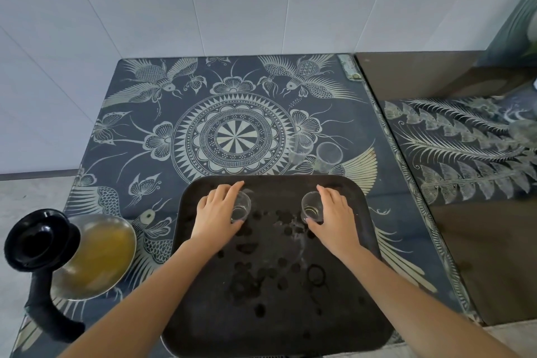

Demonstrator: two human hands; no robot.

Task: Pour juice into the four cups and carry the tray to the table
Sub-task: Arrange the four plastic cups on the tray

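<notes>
**Spotter:** Where are the cups, and what are your fingers doing?

**Operator:** Two stand upright near the far edge of the dark rounded-corner rectangular tray [276, 314]. My left hand [216, 212] has its fingers curled round the small clear left cup [241, 206]. My right hand [334, 213] is wrapped the same way round the small clear right cup [311, 208]. Both look empty. A third clear cup [299, 151] and a fourth clear cup [327, 157] stand off the tray on the dark blue patterned cloth [145, 113], just past the tray's far right corner.

**Spotter:** How will they handle?

**Operator:** Light and thin-walled, I judge, with slick sides. I can't tell glass from plastic, so I hold gently at mid-wall, thumb opposite fingers.

**Spotter:** And the juice?

**Operator:** The round clear jug of yellow juice [96, 256], with black lid and black handle, sits beside the tray's left edge. It is probably heavy and sloshing, so I'd take it by the handle. The tray looks stiff but blotched, perhaps wet, so cups could slide. I'd grip its left and right edges and keep it level.
</notes>
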